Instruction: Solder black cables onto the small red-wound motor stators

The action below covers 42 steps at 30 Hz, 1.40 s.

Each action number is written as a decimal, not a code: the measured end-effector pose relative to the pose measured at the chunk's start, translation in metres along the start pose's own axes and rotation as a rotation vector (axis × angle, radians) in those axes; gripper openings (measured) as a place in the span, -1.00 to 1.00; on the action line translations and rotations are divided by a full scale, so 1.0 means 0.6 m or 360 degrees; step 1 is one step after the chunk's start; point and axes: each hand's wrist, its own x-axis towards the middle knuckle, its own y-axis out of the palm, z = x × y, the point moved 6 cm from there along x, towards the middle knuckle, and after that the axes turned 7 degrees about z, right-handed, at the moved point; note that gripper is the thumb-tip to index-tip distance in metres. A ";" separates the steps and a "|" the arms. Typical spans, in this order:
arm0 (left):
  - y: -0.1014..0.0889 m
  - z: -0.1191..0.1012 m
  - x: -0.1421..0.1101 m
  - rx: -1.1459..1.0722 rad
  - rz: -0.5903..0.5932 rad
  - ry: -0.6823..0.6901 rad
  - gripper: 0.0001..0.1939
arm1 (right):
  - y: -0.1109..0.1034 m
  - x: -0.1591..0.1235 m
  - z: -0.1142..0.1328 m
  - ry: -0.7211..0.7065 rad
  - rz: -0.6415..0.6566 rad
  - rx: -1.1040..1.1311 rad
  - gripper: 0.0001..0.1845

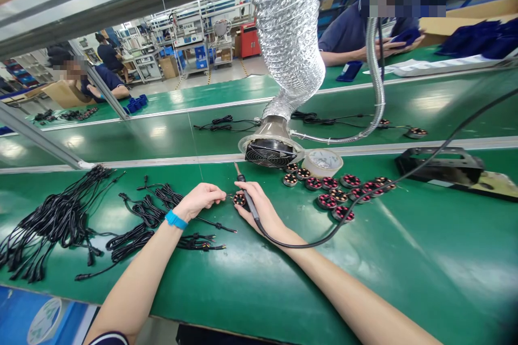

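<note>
A green table (230, 291) is bearing black cables (60, 215). The left hand (200, 199) is pinching its fingertips together, on what I cannot tell; the right hand (265, 213) is clamping a soldering iron (251, 206) and, between thumb and fingers, a round coil (239, 199) beside them.

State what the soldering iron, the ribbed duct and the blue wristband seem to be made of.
Soldering iron: dull dark grip, probably plastic or rubber; coppery-brown front, likely metal.
Ribbed duct: bright silver, creased and glinting like metal foil.
Blue wristband: plain, curving round the wrist; silicone or fabric, too small to tell.
</note>
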 end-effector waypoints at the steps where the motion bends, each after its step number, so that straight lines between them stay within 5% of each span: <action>1: 0.000 0.001 0.001 0.0009 -0.0022 0.0004 -0.68 | 0.000 0.000 0.000 -0.0002 0.0001 0.0000 -0.41; 14: -0.001 -0.006 -0.005 0.0161 -0.0238 0.0020 -0.74 | -0.001 -0.002 0.001 0.0000 0.0011 -0.0009 -0.41; 25: 0.005 0.006 0.006 -0.0061 -0.0332 0.0157 -0.78 | 0.001 0.001 -0.004 -0.0084 -0.0065 -0.0075 -0.52; 42: 0.020 -0.004 0.000 0.0181 -0.0143 0.0156 -0.73 | 0.000 0.005 0.017 -0.0111 -0.0038 -0.0068 -0.47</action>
